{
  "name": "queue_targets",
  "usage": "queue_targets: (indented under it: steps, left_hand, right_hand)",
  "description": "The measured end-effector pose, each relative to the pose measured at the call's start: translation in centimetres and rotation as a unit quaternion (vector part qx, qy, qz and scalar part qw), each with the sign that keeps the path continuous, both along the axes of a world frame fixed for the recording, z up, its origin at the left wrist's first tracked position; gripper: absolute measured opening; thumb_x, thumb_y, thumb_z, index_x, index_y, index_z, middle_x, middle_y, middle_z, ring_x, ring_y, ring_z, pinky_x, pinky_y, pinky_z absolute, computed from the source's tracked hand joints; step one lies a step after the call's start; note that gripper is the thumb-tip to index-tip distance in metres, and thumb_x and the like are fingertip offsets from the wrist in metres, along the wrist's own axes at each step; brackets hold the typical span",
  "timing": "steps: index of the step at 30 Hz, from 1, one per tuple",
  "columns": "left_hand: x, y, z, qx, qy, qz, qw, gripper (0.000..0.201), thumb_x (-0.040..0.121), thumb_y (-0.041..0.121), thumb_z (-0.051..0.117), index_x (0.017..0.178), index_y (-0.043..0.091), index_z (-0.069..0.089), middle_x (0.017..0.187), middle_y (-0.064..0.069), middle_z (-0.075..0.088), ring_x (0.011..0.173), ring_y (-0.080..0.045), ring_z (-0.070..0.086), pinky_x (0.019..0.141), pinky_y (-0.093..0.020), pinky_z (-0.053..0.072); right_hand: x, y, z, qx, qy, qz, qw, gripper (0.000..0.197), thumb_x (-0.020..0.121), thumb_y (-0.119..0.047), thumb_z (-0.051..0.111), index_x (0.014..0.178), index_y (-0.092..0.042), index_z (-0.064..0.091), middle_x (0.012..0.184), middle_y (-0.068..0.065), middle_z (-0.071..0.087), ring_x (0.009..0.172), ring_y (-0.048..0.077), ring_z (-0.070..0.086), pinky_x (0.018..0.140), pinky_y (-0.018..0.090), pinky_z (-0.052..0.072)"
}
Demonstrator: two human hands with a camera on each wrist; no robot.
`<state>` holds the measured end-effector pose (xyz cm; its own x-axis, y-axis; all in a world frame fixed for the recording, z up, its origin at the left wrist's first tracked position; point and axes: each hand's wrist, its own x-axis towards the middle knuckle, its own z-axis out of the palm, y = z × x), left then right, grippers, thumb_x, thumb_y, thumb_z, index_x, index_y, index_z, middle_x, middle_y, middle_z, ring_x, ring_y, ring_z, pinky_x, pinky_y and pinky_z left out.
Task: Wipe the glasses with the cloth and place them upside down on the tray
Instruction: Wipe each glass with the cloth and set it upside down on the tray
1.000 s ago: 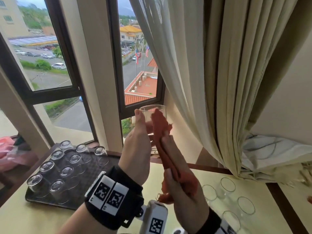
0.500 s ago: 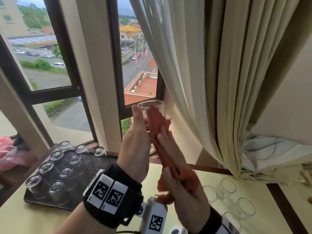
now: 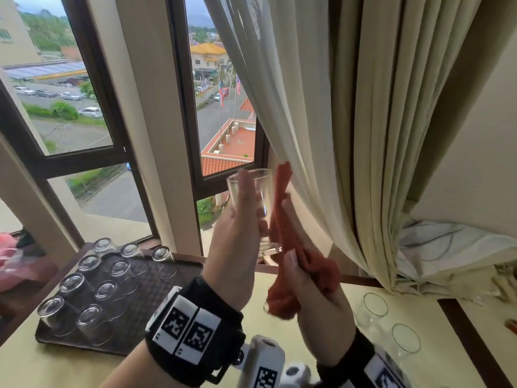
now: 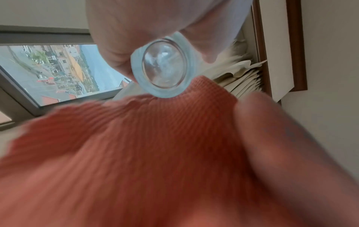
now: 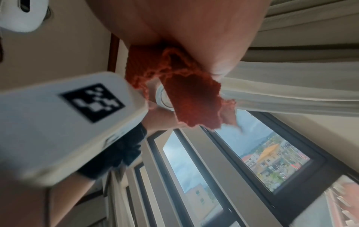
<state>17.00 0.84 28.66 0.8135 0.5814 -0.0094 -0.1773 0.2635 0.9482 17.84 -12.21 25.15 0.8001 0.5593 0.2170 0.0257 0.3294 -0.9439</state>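
My left hand (image 3: 237,236) holds a clear drinking glass (image 3: 258,197) upright in front of the window, fingers wrapped round its side. Its thick round base (image 4: 163,66) faces the left wrist camera. My right hand (image 3: 305,278) grips an orange-red cloth (image 3: 285,219) and lays it against the right side of the glass. The cloth (image 4: 136,145) fills the lower left wrist view and hangs over the glass base (image 5: 163,98) in the right wrist view. A dark tray (image 3: 156,287) at the left carries several glasses (image 3: 84,292) standing upside down.
Several upright empty glasses (image 3: 376,306) stand on the yellow table (image 3: 42,368) at the lower right. A cream curtain (image 3: 349,107) hangs close behind my right hand. The window frame (image 3: 184,107) is just beyond the held glass. Pink plastic (image 3: 11,261) lies at the far left.
The cloth has slipped from over the glass's mouth to its right side, leaving the rim clear. Both hands have stayed raised in front of the window.
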Motion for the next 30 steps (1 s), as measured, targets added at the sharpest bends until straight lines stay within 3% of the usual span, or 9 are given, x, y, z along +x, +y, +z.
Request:
queue_targets:
  steps: [2,6,10,13,17,21,26,28,30]
  left_hand:
    - [0.0,0.9,0.2,0.043,0.007,-0.003,0.999,0.093,0.07,0.09,0.058,0.126,0.017,0.069,0.108,-0.015,0.068,0.097,-0.022,0.062,0.099,-0.039,0.057]
    - [0.0,1.2,0.5,0.084,-0.002,-0.025,0.996,0.071,0.072,0.072,0.065,0.123,0.023,0.066,0.082,0.017,0.068,0.075,0.003,0.062,0.08,-0.023,0.049]
    - [0.3,0.0,-0.8,0.097,-0.025,-0.063,0.993,0.076,0.069,0.062,0.092,0.13,0.025,0.067,0.108,0.001,0.078,0.091,-0.016,0.076,0.085,-0.041,0.064]
    - [-0.5,-1.4,-1.1,0.222,-0.02,-0.059,0.973,0.069,0.066,0.048,0.101,0.125,0.031,0.07,0.114,0.007,0.079,0.102,-0.005,0.076,0.086,-0.019,0.059]
    - [-1.5,-2.3,-1.7,0.372,-0.007,-0.027,0.928,0.064,0.067,0.042,0.101,0.12,0.038,0.066,0.113,0.023,0.073,0.103,-0.001,0.07,0.086,-0.018,0.056]
    - [-2.7,-1.6,-2.1,0.426,-0.046,-0.028,0.903,0.076,0.064,0.038,0.103,0.127,0.035,0.061,0.107,0.017,0.072,0.107,-0.01,0.07,0.079,-0.023,0.06]
    - [-3.4,-0.4,-2.3,0.517,-0.104,-0.037,0.849,0.066,0.072,0.043,0.099,0.125,0.025,0.064,0.106,0.014,0.073,0.097,-0.016,0.071,0.076,-0.03,0.061]
    - [-3.5,-0.2,-2.9,0.514,-0.114,-0.014,0.85,0.066,0.073,0.05,0.097,0.123,0.024,0.063,0.105,0.013,0.074,0.091,-0.015,0.072,0.075,-0.032,0.061]
    - [-3.7,-0.3,-3.4,0.482,-0.11,0.021,0.869,0.066,0.072,0.056,0.095,0.122,0.029,0.061,0.103,0.016,0.074,0.091,-0.012,0.073,0.075,-0.029,0.061]
  right_hand:
    - [-1.0,-0.9,-1.7,-0.017,0.013,0.043,0.999,0.055,0.079,-0.058,0.07,0.133,-0.061,0.061,0.077,0.016,0.057,0.064,0.025,0.048,0.054,0.025,0.049]
    - [-1.6,-1.3,-2.5,-0.021,0.126,0.036,0.991,0.062,0.046,-0.067,0.094,0.099,-0.035,0.085,0.077,0.007,0.073,0.066,0.02,0.067,0.059,0.027,0.057]
    - [0.0,-0.8,-3.6,0.091,0.201,-0.03,0.975,0.046,0.091,-0.04,0.07,0.135,-0.026,0.071,0.119,0.025,0.075,0.089,0.043,0.064,0.078,0.059,0.042]
    - [1.4,-1.1,-3.6,0.149,0.278,-0.029,0.949,0.043,0.105,-0.034,0.051,0.137,-0.011,0.067,0.129,0.032,0.068,0.108,0.051,0.063,0.081,0.059,0.047]
    - [2.6,-2.0,-3.1,0.213,0.334,-0.022,0.918,0.051,0.107,-0.037,0.044,0.149,-0.01,0.056,0.145,0.024,0.061,0.131,0.042,0.062,0.103,0.053,0.056]
    - [3.6,-2.4,-2.2,0.208,0.287,-0.034,0.935,0.049,0.111,-0.036,0.035,0.147,-0.012,0.057,0.139,0.023,0.066,0.123,0.043,0.066,0.084,0.049,0.064]
    - [5.0,-2.8,-0.9,0.096,0.241,-0.058,0.964,0.051,0.108,-0.042,0.042,0.134,-0.006,0.066,0.132,0.029,0.067,0.125,0.052,0.063,0.101,0.064,0.052]
    - [5.2,-2.8,-0.9,0.045,0.234,-0.055,0.97,0.055,0.107,-0.047,0.047,0.131,-0.003,0.068,0.131,0.032,0.067,0.124,0.054,0.062,0.113,0.071,0.041]
    - [4.9,-2.6,-1.0,-0.008,0.207,-0.079,0.975,0.054,0.105,-0.05,0.051,0.124,-0.005,0.073,0.119,0.027,0.074,0.113,0.048,0.071,0.109,0.064,0.048]
